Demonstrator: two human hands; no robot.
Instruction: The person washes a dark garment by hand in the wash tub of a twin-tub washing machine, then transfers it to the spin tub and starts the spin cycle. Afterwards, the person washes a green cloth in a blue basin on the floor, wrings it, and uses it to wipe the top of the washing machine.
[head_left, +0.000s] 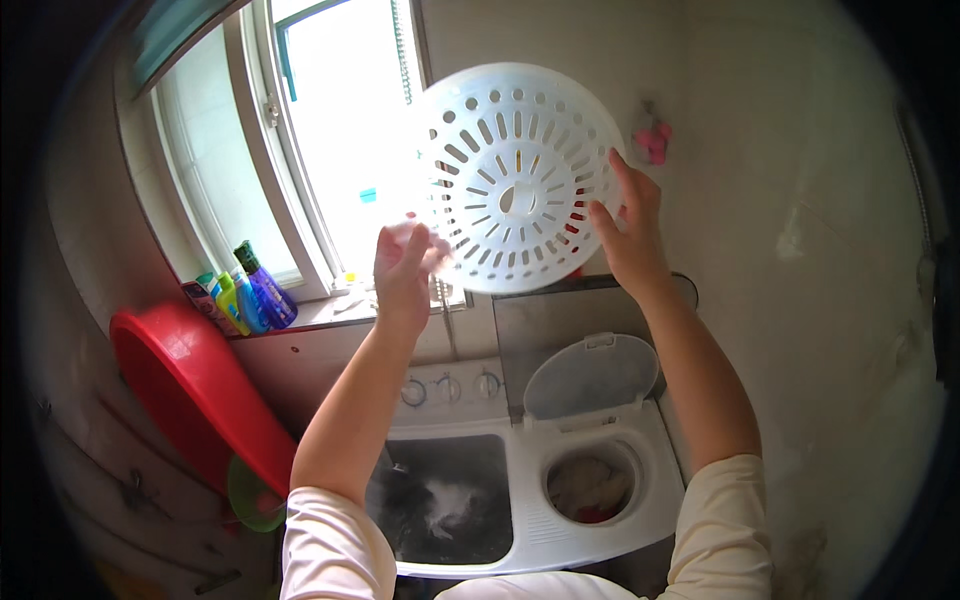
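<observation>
A round, white, translucent plastic disc (517, 174), pierced with slots and round holes, is held up in front of the window. My right hand (634, 225) grips its right rim, the thumb on the near face. At the lower left rim is my left hand (405, 270), closed on the edge, its fingertips blurred. Below stands a white twin-tub washing machine (525, 536). Its left wash tub (405, 517) holds dark water with a pale patch. Crumpled cloth (589, 484) lies in the round spin tub, whose small inner lid (592, 375) is raised.
A red plastic basin (195, 375) leans at the left, with a green bowl (251, 495) by its lower end. Several bottles (262, 289) stand on the windowsill. Behind the spin tub rises a hinged outer lid (517, 337). Pink items (654, 142) hang on the wall.
</observation>
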